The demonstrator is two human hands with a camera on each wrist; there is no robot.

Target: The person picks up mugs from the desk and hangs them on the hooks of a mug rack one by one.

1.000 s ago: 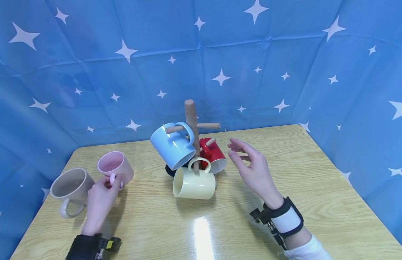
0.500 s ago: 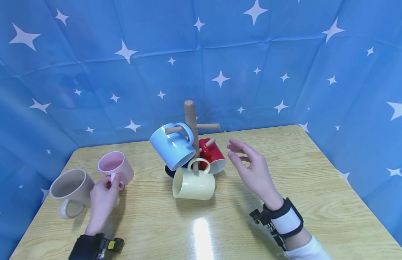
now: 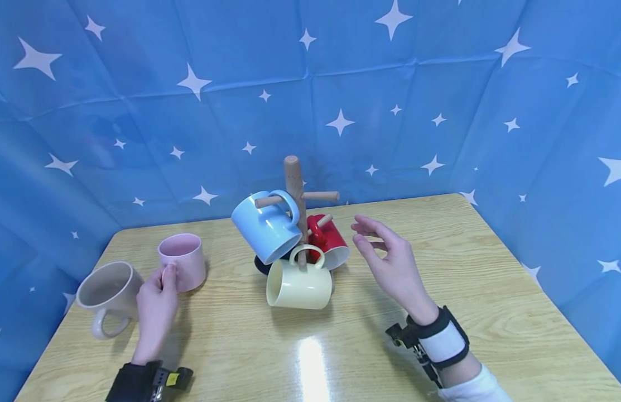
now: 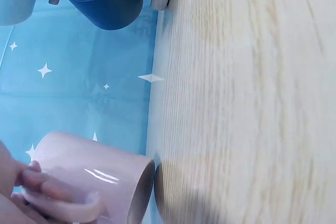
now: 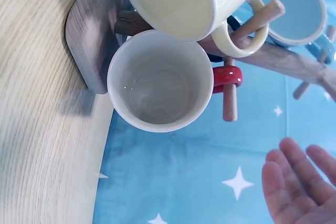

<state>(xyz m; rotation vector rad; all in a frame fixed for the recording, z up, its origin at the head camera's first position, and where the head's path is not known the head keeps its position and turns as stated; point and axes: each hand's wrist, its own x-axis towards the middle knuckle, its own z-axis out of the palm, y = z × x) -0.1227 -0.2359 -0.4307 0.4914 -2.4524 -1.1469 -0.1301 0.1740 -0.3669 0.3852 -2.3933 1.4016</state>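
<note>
At the left of the table, my left hand (image 3: 157, 304) pinches the handle of a pink mug (image 3: 191, 265), which stands mouth up. In the left wrist view the mug (image 4: 100, 166) leans slightly, its bottom edge right at the table surface; fingers (image 4: 55, 188) wrap the handle. A larger grey-beige mug (image 3: 121, 290) sits just left of that hand. My right hand (image 3: 390, 259) hovers over the table right of the mug tree, fingers loosely bent and holding nothing. Nearest to it is a red mug (image 3: 332, 240) with a white inside, hung by its handle.
A wooden mug tree (image 3: 293, 176) stands mid-table. From its pegs also hang a light blue mug (image 3: 265, 226), a cream mug (image 3: 301, 287) and a dark blue mug (image 4: 113, 1). One upper right peg (image 3: 321, 196) carries no mug. A starred blue curtain (image 3: 230, 123) surrounds the table.
The pink mug has turned so its handle swings from the front right toward the left hand's side, and it stands more upright. The right hand has stayed in place.
</note>
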